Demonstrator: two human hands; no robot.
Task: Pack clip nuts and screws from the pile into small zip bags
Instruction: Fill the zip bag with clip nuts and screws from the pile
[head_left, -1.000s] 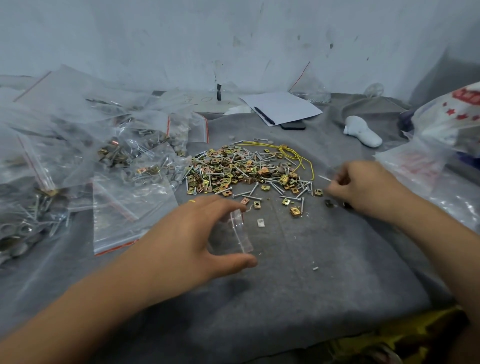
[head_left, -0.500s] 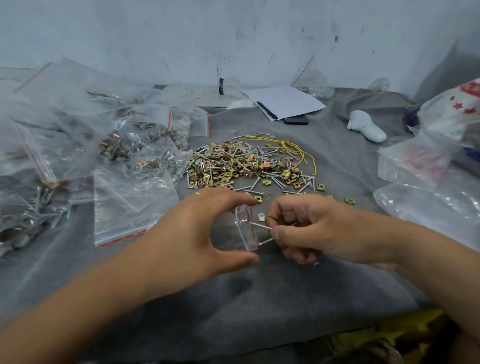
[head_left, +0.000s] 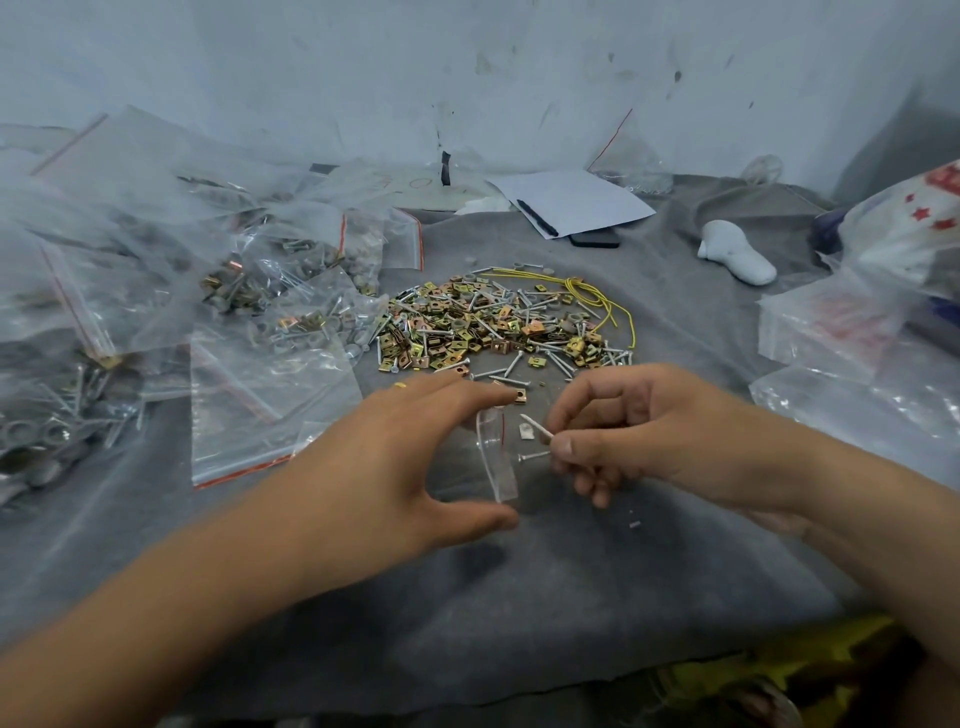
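Screws (head_left: 535, 427) pinched in the right hand (head_left: 644, 431) point left, straight at the mouth of the small zip bag (head_left: 497, 457), just beside them. The left hand (head_left: 384, 462) holds that mouth spread between forefinger and thumb, near the pile (head_left: 488, 327).

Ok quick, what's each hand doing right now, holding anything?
Left hand: holding the small zip bag open between forefinger and thumb.
Right hand: pinching screws, tips toward the bag's mouth.
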